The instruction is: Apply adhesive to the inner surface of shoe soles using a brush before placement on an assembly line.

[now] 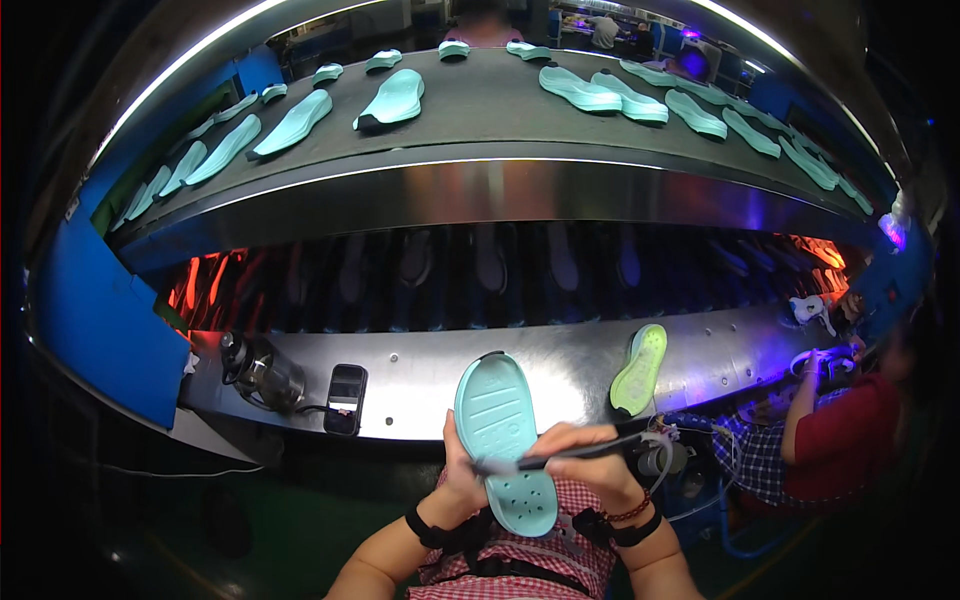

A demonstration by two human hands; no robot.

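Note:
Upright in front of my chest is a turquoise shoe sole [497,400], its grooved and dimpled face turned up toward me. My left hand [461,468] grips it along the left edge. In my right hand [592,466] is a dark-handled brush [541,462], the fingers closed round it. The brush lies across the sole's narrow middle, its head blurred by motion, so I cannot tell whether it touches. A yellow-green sole [640,370] lies on the metal bench [430,390], to the right and beyond my hands.
On the bench's left stand a dark glass jug [262,372] and a phone [345,398]. Behind, a raised conveyor belt [470,110] carries several turquoise soles [393,98], above a glowing lower tier. A co-worker in red [840,430] sits at the right, near a metal cup [660,458].

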